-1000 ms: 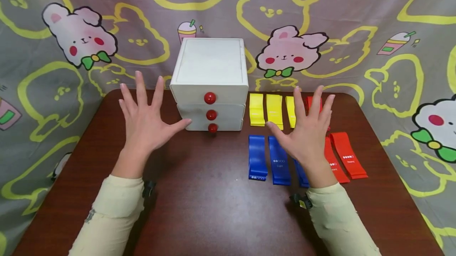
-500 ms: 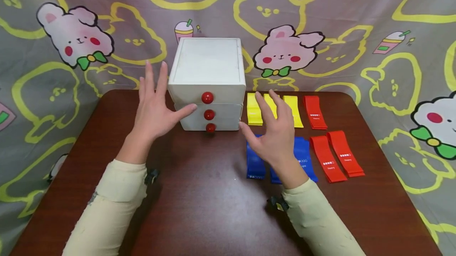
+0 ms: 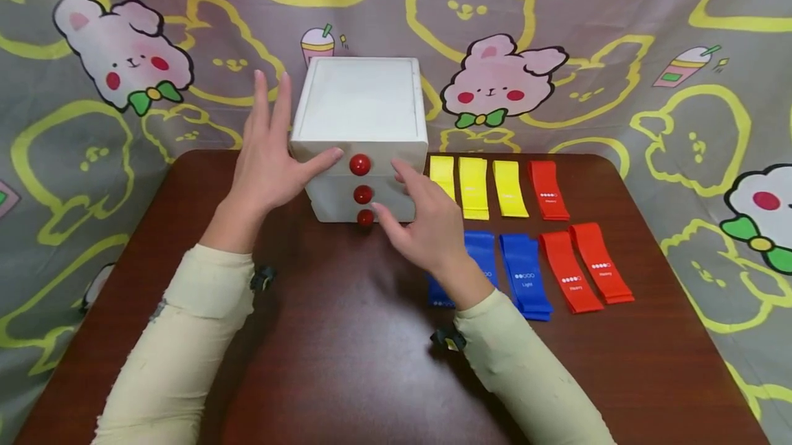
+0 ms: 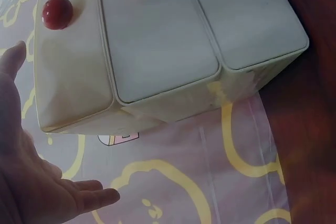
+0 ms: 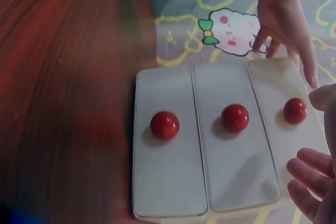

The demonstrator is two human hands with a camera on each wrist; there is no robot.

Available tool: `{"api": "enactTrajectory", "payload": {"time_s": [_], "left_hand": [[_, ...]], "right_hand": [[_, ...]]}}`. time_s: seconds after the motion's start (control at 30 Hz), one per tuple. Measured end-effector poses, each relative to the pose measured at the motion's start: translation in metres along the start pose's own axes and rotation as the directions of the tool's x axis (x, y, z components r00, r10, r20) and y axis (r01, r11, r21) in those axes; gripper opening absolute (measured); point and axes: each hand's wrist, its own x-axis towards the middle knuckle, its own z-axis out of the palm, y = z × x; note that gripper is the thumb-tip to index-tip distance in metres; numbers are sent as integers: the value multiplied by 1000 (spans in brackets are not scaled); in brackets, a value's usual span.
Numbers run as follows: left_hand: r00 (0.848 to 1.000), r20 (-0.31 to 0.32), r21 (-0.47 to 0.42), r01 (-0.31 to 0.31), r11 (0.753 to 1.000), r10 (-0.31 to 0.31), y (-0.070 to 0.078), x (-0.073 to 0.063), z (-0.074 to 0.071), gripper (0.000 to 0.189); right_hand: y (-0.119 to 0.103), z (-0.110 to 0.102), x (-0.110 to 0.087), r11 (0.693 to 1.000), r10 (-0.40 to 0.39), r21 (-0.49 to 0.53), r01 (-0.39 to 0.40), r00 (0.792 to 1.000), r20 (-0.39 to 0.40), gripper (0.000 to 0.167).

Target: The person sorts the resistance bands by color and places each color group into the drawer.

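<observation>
A white box with drawers [image 3: 359, 101] stands at the back of the table, its red knobs in a column down the front. My left hand [image 3: 262, 156] is spread at its left side, thumb stretched across the top drawer front; the left wrist view shows a gap between the fingers and the box. My right hand [image 3: 430, 228] hovers before the right half of the drawer fronts, fingers loosely bent and holding nothing. Its thumb tip looks close to the lowest knob [image 3: 366, 217] in the head view, but the right wrist view shows the hand nearer the top drawer's knob [image 5: 295, 111].
Right of the box lie folded resistance bands: yellow ones [image 3: 510, 189] at the back, blue ones [image 3: 526, 276] in front, red ones [image 3: 569, 273] farther right. My right forearm partly covers the blue ones. A patterned curtain [image 3: 495, 12] hangs behind the brown table [image 3: 334, 362].
My right hand has moved left from above the bands to the drawer fronts, its fingers less spread. My left hand has moved slightly forward and right, closer to the box.
</observation>
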Motion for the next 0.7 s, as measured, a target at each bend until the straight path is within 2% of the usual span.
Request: {"api": "enactTrajectory", "payload": {"time_s": [0.17,0.37,0.7], "left_hand": [[1000,29,-84,15,996,-12,-1,9,0,111],[994,94,-197,76,977,-58,-5,17,1,109],[990,139,-302,48,952,-5,-11,26,7,102]], "right_hand": [[-2,11,9,995,29,97,-30,1000,12,59],[-5,21,18,981,95,164,-101,995,43,54],[-5,34,24,962,132,237,-138,990,39,45]]}}
